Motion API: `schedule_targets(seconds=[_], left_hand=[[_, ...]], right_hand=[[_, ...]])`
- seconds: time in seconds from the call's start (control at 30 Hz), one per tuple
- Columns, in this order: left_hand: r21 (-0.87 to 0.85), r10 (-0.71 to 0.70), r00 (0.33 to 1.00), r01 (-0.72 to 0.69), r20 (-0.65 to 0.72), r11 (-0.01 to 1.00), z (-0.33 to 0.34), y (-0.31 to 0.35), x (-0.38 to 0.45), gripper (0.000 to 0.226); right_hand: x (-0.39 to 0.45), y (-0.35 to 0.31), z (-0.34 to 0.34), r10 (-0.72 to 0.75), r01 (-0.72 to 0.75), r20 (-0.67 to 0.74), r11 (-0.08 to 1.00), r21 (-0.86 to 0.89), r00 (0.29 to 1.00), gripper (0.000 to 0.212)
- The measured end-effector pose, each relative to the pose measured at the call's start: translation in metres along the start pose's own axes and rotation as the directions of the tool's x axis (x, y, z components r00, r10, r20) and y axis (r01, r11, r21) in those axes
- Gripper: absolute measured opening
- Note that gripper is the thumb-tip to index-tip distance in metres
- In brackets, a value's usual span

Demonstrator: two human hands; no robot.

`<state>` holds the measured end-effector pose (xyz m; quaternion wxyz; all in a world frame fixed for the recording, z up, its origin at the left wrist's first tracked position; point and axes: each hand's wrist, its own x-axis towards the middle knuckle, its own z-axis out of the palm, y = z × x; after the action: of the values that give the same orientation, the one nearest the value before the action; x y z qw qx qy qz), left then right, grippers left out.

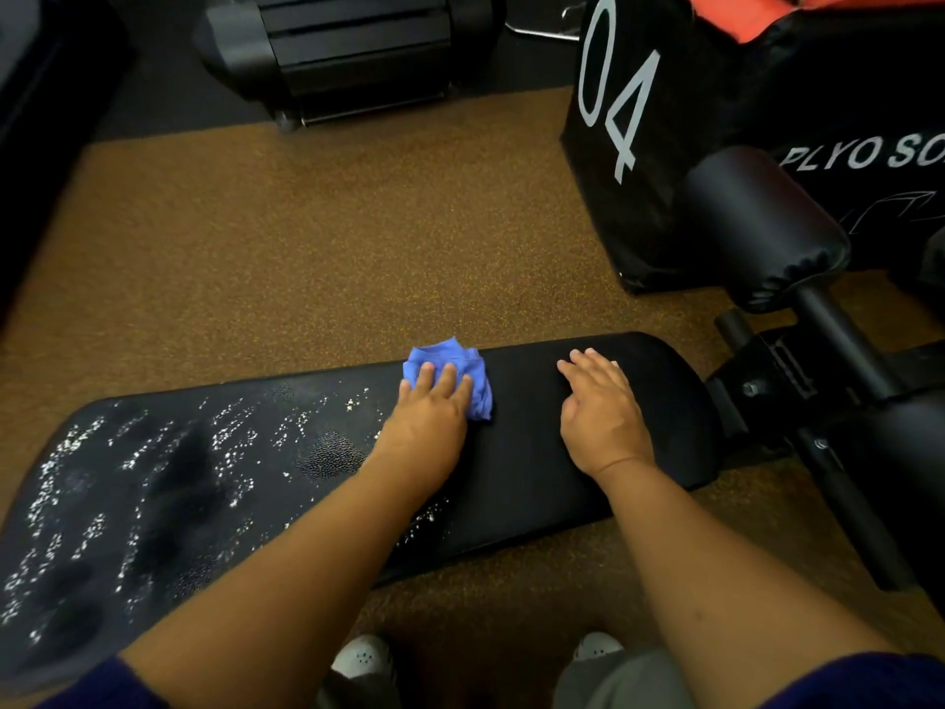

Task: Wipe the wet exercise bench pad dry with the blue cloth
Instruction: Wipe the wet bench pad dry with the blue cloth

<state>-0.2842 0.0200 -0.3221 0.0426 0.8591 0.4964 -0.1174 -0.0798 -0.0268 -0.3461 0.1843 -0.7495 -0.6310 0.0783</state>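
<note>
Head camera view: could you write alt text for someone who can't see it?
A person's left hand presses a crumpled blue cloth onto a black exercise bench pad, while the right hand rests flat on the pad's dry end. Water droplets cover the pad's left part; brown speckled floor lies beyond.

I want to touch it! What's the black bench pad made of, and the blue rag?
The bench pad looks like black vinyl or faux leather: pebbly grain, and water beads on top instead of soaking in. The blue cloth looks like soft woven fabric, since it bunches and wrinkles under the left hand.
</note>
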Motion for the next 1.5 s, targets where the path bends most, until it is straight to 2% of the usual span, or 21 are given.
schedule_targets(seconds=[0.07, 0.2, 0.27, 0.33, 0.4, 0.47, 0.53, 0.6, 0.67, 0.73, 0.8, 0.9, 0.97, 1.03, 1.17, 1.27, 1.37, 1.5], left_hand=[[-0.049, -0.011, 1.000, 0.012, 0.013, 0.999, 0.000, -0.007, -0.001, 0.056], [-0.108, -0.190, 0.981, 0.193, 0.032, 0.975, -0.008, -0.036, 0.018, 0.047], [-0.174, -0.219, 0.975, 0.223, 0.046, 0.959, -0.012, -0.046, 0.026, 0.040], [-0.166, -0.180, 0.982, 0.187, 0.054, 0.968, -0.012, -0.049, 0.028, 0.037], [-0.125, -0.155, 0.987, 0.158, 0.028, 0.979, -0.011, -0.050, 0.022, 0.039], [-0.075, -0.142, 0.990, 0.142, 0.008, 0.987, -0.007, -0.052, 0.013, 0.043], [0.026, -0.072, 0.997, 0.073, -0.031, 0.997, 0.000, -0.052, -0.003, 0.042], [0.013, 0.022, 0.995, -0.021, -0.098, 1.000, 0.008, -0.046, -0.025, 0.039], [0.012, 0.089, 0.994, -0.088, -0.062, 0.996, 0.012, -0.038, -0.046, 0.039], [0.008, 0.124, 0.992, -0.124, -0.008, 0.992, 0.014, -0.033, -0.057, 0.051], [-0.088, 0.100, 0.994, -0.104, -0.047, 0.991, 0.012, -0.036, -0.051, 0.057], [-0.085, -0.115, 0.993, 0.112, -0.028, 0.990, 0.002, -0.052, -0.021, 0.053], [-0.107, -0.178, 0.984, 0.176, -0.010, 0.979, -0.005, -0.054, -0.004, 0.048], [-0.101, -0.126, 0.992, 0.126, 0.008, 0.987, -0.009, -0.044, -0.003, 0.048], [-0.069, 0.107, 0.994, -0.105, 0.021, 0.992, -0.007, -0.010, -0.039, 0.053], [-0.078, 0.188, 0.971, -0.178, 0.147, 0.981, -0.003, 0.010, -0.078, 0.056], [-0.052, 0.190, 0.952, -0.183, 0.240, 0.982, 0.008, 0.022, -0.100, 0.060], [-0.049, 0.048, 0.984, -0.040, 0.170, 0.998, 0.011, 0.020, -0.081, 0.059]], right_hand=[[0.000, 0.000, 0.000, 0.002, -0.002, 0.007, 1.000, 0.001, 1.000, 0.044], [0.000, -0.003, -0.001, 0.029, -0.027, 0.029, 0.998, -0.059, 0.999, 0.045], [0.001, -0.013, -0.001, 0.070, -0.067, 0.026, 0.994, -0.086, 0.997, 0.046], [-0.003, -0.035, 0.002, 0.048, -0.048, 0.026, 0.999, -0.009, 0.999, 0.045], [-0.013, -0.061, 0.011, -0.070, 0.065, 0.067, 0.996, 0.063, 0.995, 0.048], [-0.023, -0.074, 0.021, -0.149, 0.148, 0.130, 0.989, 0.020, 0.980, 0.050], [-0.024, -0.072, 0.026, -0.151, 0.154, 0.141, 0.988, -0.012, 0.978, 0.050], [-0.021, -0.070, 0.026, -0.145, 0.148, 0.133, 0.989, -0.019, 0.980, 0.052], [-0.020, -0.072, 0.027, -0.146, 0.152, 0.131, 0.988, -0.032, 0.980, 0.055], [-0.022, -0.072, 0.028, -0.145, 0.150, 0.138, 0.988, -0.032, 0.980, 0.054], [-0.024, -0.072, 0.027, -0.140, 0.145, 0.142, 0.989, -0.019, 0.980, 0.055], [-0.022, -0.072, 0.025, -0.145, 0.148, 0.136, 0.989, -0.015, 0.980, 0.051], [-0.023, -0.072, 0.025, -0.143, 0.146, 0.134, 0.989, -0.014, 0.981, 0.049], [-0.022, -0.072, 0.026, -0.149, 0.151, 0.131, 0.989, 0.001, 0.980, 0.050], [-0.019, -0.065, 0.030, -0.159, 0.149, 0.112, 0.984, 0.093, 0.981, 0.056], [-0.016, -0.059, 0.030, -0.148, 0.125, 0.118, 0.974, 0.187, 0.982, 0.059], [-0.016, -0.058, 0.029, -0.170, 0.148, 0.098, 0.969, 0.196, 0.981, 0.056], [-0.014, -0.055, 0.030, -0.164, 0.147, 0.061, 0.965, 0.215, 0.985, 0.050]])
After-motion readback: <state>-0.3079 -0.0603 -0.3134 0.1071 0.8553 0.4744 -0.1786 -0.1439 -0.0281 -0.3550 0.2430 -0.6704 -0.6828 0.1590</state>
